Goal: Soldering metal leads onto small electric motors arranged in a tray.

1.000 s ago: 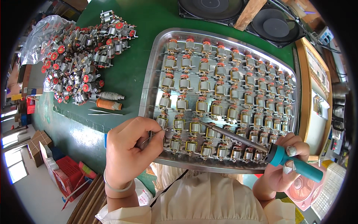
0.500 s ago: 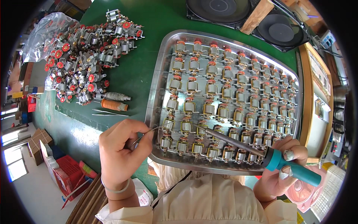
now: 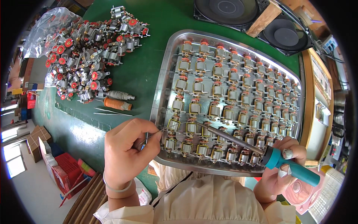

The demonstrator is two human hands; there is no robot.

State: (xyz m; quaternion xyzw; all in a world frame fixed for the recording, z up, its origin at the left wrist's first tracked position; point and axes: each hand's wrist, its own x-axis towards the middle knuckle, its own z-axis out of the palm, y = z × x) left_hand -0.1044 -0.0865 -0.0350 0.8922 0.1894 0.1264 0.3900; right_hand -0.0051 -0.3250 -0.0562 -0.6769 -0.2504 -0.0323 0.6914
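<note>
A steel tray (image 3: 157,100) holds rows of small metal coil units (image 3: 191,127) with yellow-edged frames and red tops. Over its near left part, my left hand (image 3: 128,149) pinches a thin solder wire (image 3: 169,128) between thumb and fingertips. From there the wire reaches toward the iron's tip. My right hand (image 3: 274,181) is wrapped around the teal handle (image 3: 294,170) of a soldering iron (image 3: 238,141), with tape on two of its digits. The iron's shaft points left, its tip by a unit in the second row from the front. Contact between tip and unit cannot be made out.
Left of the tray lies a heap of similar units (image 3: 95,56) beside a clear plastic bag (image 3: 48,31). Two wrapped-handle tools (image 3: 117,104) and tweezers (image 3: 112,111) are nearby on the green table (image 3: 143,71). Black speakers (image 3: 227,8) stand behind; a wooden frame (image 3: 311,100) is at right.
The tray and heap appear slightly farther right in the picture. My left hand has shifted right with the solder wire. The soldering iron's tip sits a little closer to the unit beside it.
</note>
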